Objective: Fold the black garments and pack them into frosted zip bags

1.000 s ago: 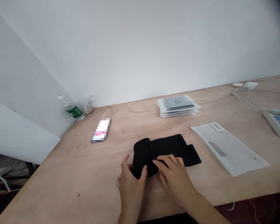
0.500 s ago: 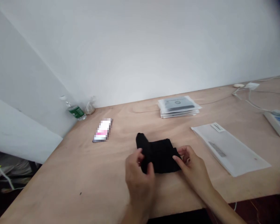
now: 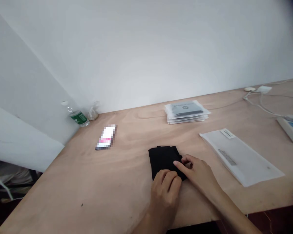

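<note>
A black cloth garment [image 3: 162, 158] lies on the wooden table in front of me, folded into a small, roughly square bundle; its exact kind cannot be made out. My left hand [image 3: 165, 195] rests on the near edge of the bundle, its fingers curled and pressed together over the fabric, the thumb hidden. At the right edge, my right hand [image 3: 199, 170] has its thumb on top of the cloth and bent fingers beside it, pinching that side. To the right of the hands lies a flat frosted plastic bag [image 3: 244, 157] with a white label.
Behind the cloth sits a stack of filled frosted bags [image 3: 187, 112]. A phone [image 3: 106, 137] lies to the left, near a water bottle [image 3: 79, 117] and a small plastic bag [image 3: 93, 113] by the wall. White cables and a power strip [image 3: 291, 130] are at the right.
The raised left part of the black cloth has been folded over to the right, making the bundle narrower. My left hand has moved right onto its near edge; my right hand stays at the right edge.
</note>
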Tool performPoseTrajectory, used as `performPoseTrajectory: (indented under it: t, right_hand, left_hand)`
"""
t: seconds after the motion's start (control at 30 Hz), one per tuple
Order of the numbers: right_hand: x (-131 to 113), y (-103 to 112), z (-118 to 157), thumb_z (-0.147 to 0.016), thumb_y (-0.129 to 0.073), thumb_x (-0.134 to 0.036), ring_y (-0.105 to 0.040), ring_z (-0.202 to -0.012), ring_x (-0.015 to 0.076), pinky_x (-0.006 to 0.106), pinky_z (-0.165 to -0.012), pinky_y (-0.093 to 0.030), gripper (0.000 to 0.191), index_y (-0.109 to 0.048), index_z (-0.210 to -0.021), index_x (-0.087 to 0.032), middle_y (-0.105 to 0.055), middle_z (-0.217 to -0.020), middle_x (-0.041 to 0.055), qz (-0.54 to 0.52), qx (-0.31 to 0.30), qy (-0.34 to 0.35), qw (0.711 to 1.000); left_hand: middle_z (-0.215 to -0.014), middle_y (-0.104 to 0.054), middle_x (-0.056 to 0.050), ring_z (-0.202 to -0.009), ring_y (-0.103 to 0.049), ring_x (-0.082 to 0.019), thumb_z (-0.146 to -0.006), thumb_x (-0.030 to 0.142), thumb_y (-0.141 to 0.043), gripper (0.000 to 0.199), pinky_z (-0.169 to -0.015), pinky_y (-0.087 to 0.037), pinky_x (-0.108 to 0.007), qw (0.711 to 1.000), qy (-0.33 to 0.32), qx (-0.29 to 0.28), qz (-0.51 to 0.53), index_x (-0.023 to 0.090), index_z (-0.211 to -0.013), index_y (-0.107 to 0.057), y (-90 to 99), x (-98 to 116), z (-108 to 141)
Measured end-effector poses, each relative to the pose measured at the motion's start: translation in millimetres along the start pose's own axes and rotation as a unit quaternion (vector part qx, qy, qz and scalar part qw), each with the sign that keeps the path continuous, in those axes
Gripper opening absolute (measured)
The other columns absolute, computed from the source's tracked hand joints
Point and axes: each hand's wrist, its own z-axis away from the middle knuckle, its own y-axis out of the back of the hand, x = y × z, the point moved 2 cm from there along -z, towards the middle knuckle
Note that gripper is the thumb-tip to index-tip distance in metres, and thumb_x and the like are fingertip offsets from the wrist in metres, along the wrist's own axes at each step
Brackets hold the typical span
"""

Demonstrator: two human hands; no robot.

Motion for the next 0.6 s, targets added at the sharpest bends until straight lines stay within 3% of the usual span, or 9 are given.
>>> performPoseTrajectory:
  t: [0.17, 0.37, 0.5, 0.6]
  right_hand:
    - [6, -3, -4, -0.082, -0.042, -0.039, -0.054, -0.060, 0.0171, 0.027, -0.055, -0.037, 0.021, -0.046, -0.068, -0.023, -0.058, -0.064, 0.0001, -0.008, -0.017, 0.027, 0.999]
    - [8, -2, -3, -0.084, -0.035, -0.031, -0.058, -0.063, 0.0189, 0.028, -0.057, -0.039, 0.012, -0.043, -0.085, -0.022, -0.062, -0.072, 0.0022, -0.025, -0.019, 0.013, 0.999]
    - [4, -5, 0, -0.084, -0.033, -0.022, -0.062, -0.068, 0.0209, 0.030, -0.060, -0.043, 0.028, -0.037, -0.112, -0.019, -0.064, -0.081, 0.0051, -0.023, -0.018, 0.002, 1.000]
    - [1, -9, 4, -0.084, -0.032, -0.019, -0.063, -0.080, 0.0228, 0.032, -0.062, -0.046, 0.042, -0.031, -0.126, -0.017, -0.061, -0.105, 0.0121, 0.030, 0.018, 0.030, 0.999]
  left_hand:
    - [-0.086, -0.065, -0.006, -0.085, -0.057, -0.018, -0.082, 0.001, -0.044, 0.022, -0.080, -0.050, -0.035, 0.999, -0.049, -0.009, 0.002, 0.016, -0.085, -0.060, -2.1, 3, -1]
    - [-0.091, -0.066, -0.004, -0.089, -0.057, -0.018, -0.080, 0.008, -0.053, 0.015, -0.087, -0.046, -0.040, 0.999, -0.013, -0.042, 0.003, 0.019, -0.087, -0.061, -0.2, -1, -2]
    - [-0.090, -0.066, -0.004, -0.087, -0.058, -0.019, -0.082, 0.020, -0.055, 0.010, -0.087, -0.046, -0.040, 0.997, 0.031, -0.062, 0.020, 0.019, -0.091, -0.061, 5.3, -8, -9]
    - [-0.113, -0.061, -0.009, -0.110, -0.051, -0.023, -0.086, 0.022, -0.048, 0.026, -0.093, -0.042, -0.041, 0.994, 0.038, -0.096, -0.029, 0.016, -0.110, -0.055, 3.2, -18, -17]
